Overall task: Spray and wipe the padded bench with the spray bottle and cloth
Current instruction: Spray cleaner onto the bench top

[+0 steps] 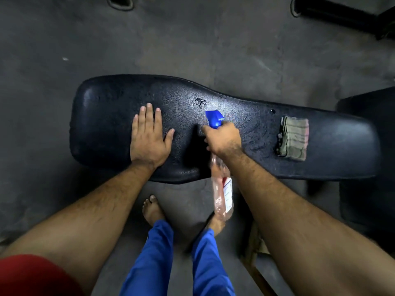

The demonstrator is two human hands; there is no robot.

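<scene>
Head view looks straight down on a grey concrete floor [192, 39], worn and blotchy. Across it lies the padded bench [245, 116], a long black vinyl pad, wide at its left end and narrower toward the right, its pebbled surface catching light near the middle. A small scuff or tear [200, 102] marks the vinyl just beyond the bottle's nozzle. Dark equipment [367, 146] stands at the right edge, touching or just beside the bench's right end; which one cannot be told.

Both bare forearms reach in from below. The left hand [148, 137] lies flat on the wide part of the pad, palm down, fingers straight and slightly spread, holding nothing. The right hand [223, 138] is curled round the neck of the spray bottle [222, 189], above the bench's middle. The bottle's blue trigger head [214, 118] points away from the person, and its clear body, with pinkish liquid and a white label, hangs down toward the near edge, blurred.

The cloth [294, 137], a folded greenish-grey rag with a faded pink edge, rests on the narrow right part of the pad, well apart from both hands.

Blue trouser legs [149, 263] and bare feet [152, 210] stand on the floor below the bench.
</scene>
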